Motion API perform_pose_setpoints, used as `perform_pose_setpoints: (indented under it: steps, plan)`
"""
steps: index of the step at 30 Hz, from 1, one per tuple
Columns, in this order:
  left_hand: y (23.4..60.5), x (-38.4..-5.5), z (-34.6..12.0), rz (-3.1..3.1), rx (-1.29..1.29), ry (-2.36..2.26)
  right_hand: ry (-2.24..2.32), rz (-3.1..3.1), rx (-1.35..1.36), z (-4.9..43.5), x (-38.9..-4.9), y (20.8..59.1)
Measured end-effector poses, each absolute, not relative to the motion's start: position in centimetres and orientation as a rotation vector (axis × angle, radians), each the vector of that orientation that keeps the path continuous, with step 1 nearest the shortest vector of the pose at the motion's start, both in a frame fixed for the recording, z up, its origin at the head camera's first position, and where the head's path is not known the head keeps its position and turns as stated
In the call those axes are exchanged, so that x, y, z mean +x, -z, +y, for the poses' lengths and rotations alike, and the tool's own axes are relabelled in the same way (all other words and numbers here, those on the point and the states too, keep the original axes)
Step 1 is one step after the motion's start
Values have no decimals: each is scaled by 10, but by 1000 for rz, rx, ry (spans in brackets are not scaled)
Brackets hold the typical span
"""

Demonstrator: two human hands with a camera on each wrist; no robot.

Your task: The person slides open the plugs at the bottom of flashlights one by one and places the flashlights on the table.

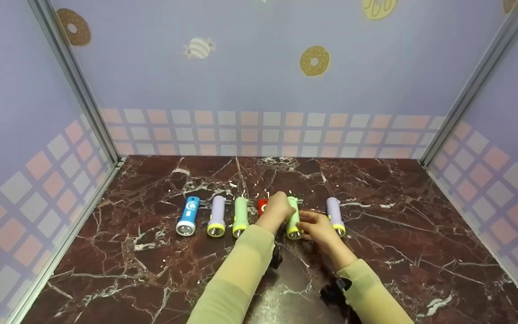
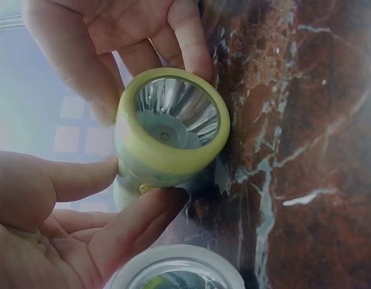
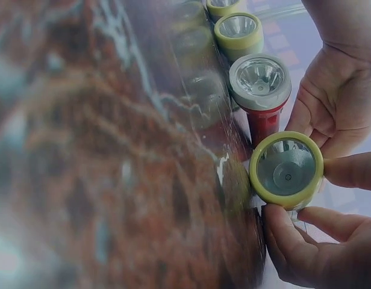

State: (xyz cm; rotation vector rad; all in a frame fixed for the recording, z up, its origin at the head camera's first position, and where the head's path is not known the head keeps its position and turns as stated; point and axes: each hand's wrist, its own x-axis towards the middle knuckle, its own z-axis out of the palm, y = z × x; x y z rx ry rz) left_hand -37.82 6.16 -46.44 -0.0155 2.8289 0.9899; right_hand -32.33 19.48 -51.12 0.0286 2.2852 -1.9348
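Observation:
A light green flashlight (image 1: 293, 218) with a yellow head ring lies in a row on the table, its lens toward me. My left hand (image 1: 279, 209) pinches its body from the left between thumb and fingers. In the left wrist view, a finger of that hand lies beside a small yellow button (image 2: 147, 188). From the right, my right hand (image 1: 319, 229) holds the same flashlight near its yellow ring, thumb on top and fingers at the side. Just left of it lies a red flashlight (image 3: 264, 123) with a white head, mostly behind my left hand in the head view.
Farther left lie another green flashlight (image 1: 241, 216), a purple one (image 1: 217, 213) and a blue one (image 1: 188, 213) with a white head. A second purple flashlight (image 1: 333, 211) lies right of my right hand. Patterned panels (image 1: 259, 90) wall the dark red marbled table (image 1: 151, 279).

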Motion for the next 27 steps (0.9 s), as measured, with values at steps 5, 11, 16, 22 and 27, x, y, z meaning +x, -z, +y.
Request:
perform_pose_setpoints:
  steps: [5,11,16,22,27]
  plan:
    - [466,-377,60,2839,-36,-977,1935,2267,29,196,-324,512]
    - [467,-375,58,2849,-20,-959,1922,2267,30,197,-323,511]
    - [468,-373,56,2877,30,-948,1904,2277,30,197,-323,509]
    - [467,-372,56,2875,36,-941,1877,2290,25,197,-323,509]
    - [466,-372,56,2859,28,-945,1873,2302,41,198,-323,510]
